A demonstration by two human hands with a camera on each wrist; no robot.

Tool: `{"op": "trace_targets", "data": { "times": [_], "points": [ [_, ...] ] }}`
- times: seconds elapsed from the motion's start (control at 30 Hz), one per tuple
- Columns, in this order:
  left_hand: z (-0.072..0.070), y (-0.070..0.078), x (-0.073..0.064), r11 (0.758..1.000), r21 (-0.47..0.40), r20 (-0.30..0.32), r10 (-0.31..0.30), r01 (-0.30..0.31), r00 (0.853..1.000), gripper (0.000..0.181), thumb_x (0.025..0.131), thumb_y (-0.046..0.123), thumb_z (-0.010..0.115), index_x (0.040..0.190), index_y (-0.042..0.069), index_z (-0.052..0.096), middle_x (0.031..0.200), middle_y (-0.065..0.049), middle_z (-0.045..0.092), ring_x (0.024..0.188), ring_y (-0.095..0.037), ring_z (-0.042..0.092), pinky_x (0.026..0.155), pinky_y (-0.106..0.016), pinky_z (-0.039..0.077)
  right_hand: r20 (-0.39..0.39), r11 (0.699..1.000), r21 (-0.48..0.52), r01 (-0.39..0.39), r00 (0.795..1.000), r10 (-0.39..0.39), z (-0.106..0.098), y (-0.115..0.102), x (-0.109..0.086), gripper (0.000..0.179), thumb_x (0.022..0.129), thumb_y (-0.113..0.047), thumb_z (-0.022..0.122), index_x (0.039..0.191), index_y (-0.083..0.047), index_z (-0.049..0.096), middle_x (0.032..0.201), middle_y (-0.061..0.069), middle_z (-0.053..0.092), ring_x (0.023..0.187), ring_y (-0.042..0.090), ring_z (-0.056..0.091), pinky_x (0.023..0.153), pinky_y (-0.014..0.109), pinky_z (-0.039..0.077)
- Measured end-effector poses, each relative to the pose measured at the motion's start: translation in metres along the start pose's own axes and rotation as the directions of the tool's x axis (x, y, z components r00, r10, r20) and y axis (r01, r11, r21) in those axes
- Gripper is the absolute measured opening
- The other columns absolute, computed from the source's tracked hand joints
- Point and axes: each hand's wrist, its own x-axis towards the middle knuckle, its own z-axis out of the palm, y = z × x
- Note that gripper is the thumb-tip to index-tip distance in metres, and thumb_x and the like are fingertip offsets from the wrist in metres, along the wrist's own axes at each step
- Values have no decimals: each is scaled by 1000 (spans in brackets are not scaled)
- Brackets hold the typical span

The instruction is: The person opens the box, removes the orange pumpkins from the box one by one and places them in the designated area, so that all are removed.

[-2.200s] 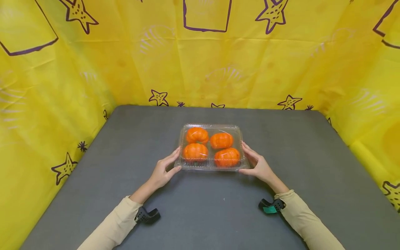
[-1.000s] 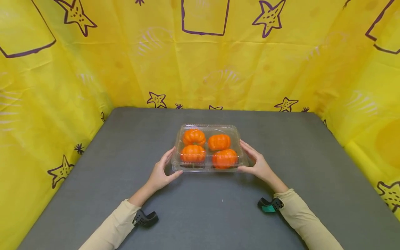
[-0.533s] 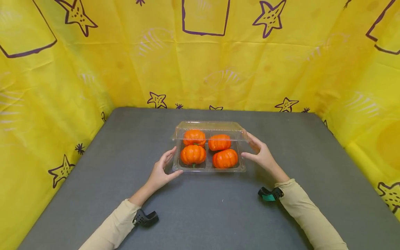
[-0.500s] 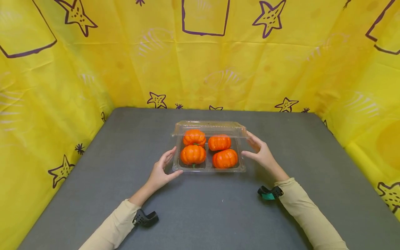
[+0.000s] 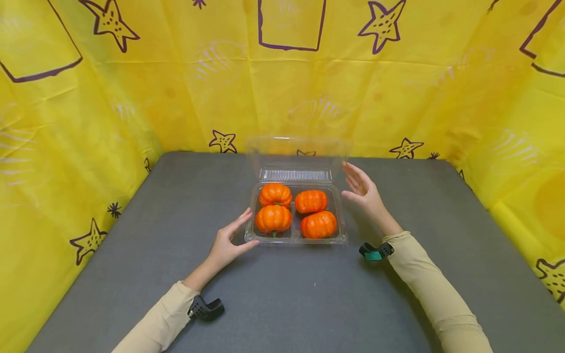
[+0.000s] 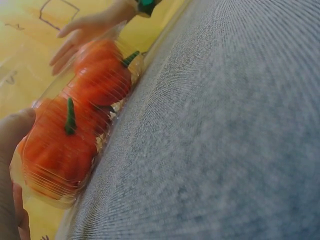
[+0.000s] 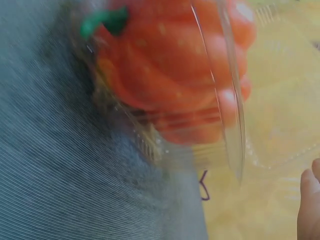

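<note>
A clear plastic clamshell container [image 5: 295,240] sits mid-table in the head view, its hinged lid [image 5: 282,159] raised at the back and blurred. Several small orange pumpkins [image 5: 273,218] with green stems lie in its base. My left hand [image 5: 224,247] holds the near left corner, thumb at the front rim and fingers along the left side. The left wrist view shows that thumb [image 6: 17,127] close beside a pumpkin [image 6: 57,145]. My right hand [image 5: 364,193] is at the lid's right edge, fingers extended and slightly bent, fingertips right by the plastic.
The dark grey table [image 5: 282,304] carries the container. A yellow patterned cloth [image 5: 282,88] hangs behind it and on both sides. Black wrist mounts [image 5: 206,308] sit at both sleeves, the right one with green tape.
The lid, first down over the pumpkins, has swung up and back. My right hand has moved up and away from me along with it. My left hand has stayed at the near left corner.
</note>
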Motion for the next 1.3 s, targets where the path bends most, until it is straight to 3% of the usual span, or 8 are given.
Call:
{"op": "trace_targets", "data": {
  "times": [0.17, 0.23, 0.33, 0.47, 0.63, 0.77, 1.07, 1.3],
  "points": [
    [0, 0, 0, 1000, 13, -2, 9, -9, 1000, 59, 62, -11, 76, 115, -16, 50, 126, -31, 41, 117, -40, 39, 97, -25, 31, -6, 992, -126, -27, 1000, 27, -4, 5, 15, 60, 82, 12, 56, 135, 7, 29, 142, 18, 25, 128, 32, 25, 101, 47, 20],
    [0, 0, 0, 1000, 5, -7, 8, -8, 1000, 60, 61, -12, 75, 115, -17, 49, 125, -32, 41, 117, -41, 39, 96, -27, 32, -3, 991, -124, -44, 999, 44, -7, 9, 21, 60, 82, 14, 53, 136, 6, 28, 143, 17, 24, 127, 34, 25, 99, 52, 20],
    [0, 1, 1, 1000, -12, -12, 4, -4, 1000, 61, 61, -14, 75, 115, -18, 48, 125, -33, 40, 116, -42, 39, 94, -32, 34, 0, 988, -114, -106, 994, 107, -11, 15, 29, 61, 83, 13, 53, 138, 5, 25, 144, 16, 21, 127, 33, 26, 99, 50, 22],
    [0, 2, 2, 1000, -22, -12, -3, 2, 1000, 62, 60, -15, 74, 116, -19, 47, 125, -33, 40, 115, -42, 39, 92, -36, 35, 1, 962, -130, -239, 970, 241, -16, 21, 38, 65, 86, 5, 55, 140, 0, 20, 145, 15, 19, 130, 25, 22, 102, 38, 22],
    [1, 1, 2, 999, -38, -17, 22, -23, 1000, 62, 58, -18, 73, 114, -21, 46, 124, -36, 39, 115, -44, 38, 93, -31, 34, 8, 919, -196, -342, 937, 350, -14, 22, 45, 68, 85, 2, 57, 140, 3, 17, 144, 18, 17, 130, 28, 19, 102, 39, 20],
    [1, -1, 1, 998, -45, -24, 52, -53, 998, 63, 57, -20, 73, 114, -21, 47, 123, -37, 39, 112, -47, 38, 93, -29, 33, 6, 884, -291, -366, 923, 384, -11, 23, 46, 69, 85, -3, 59, 139, 4, 18, 144, 17, 16, 130, 30, 19, 102, 38, 20],
    [1, -1, 2, 998, -35, -26, 50, -51, 998, 61, 57, -18, 74, 112, -20, 49, 122, -36, 41, 112, -46, 39, 93, -28, 34, -18, 837, -381, -392, 908, 418, -26, 60, 42, 68, 87, -17, 60, 141, -3, 22, 145, 10, 19, 130, 25, 22, 102, 35, 22],
    [1, 0, 1, 998, -13, -32, 61, -61, 998, 60, 56, -17, 75, 111, -20, 50, 120, -36, 43, 110, -46, 41, 92, -25, 35, -28, 822, -389, -416, 897, 441, -24, 66, 36, 65, 87, -21, 59, 139, -1, 25, 142, 15, 26, 128, 27, 27, 101, 38, 24]
  ]
}}
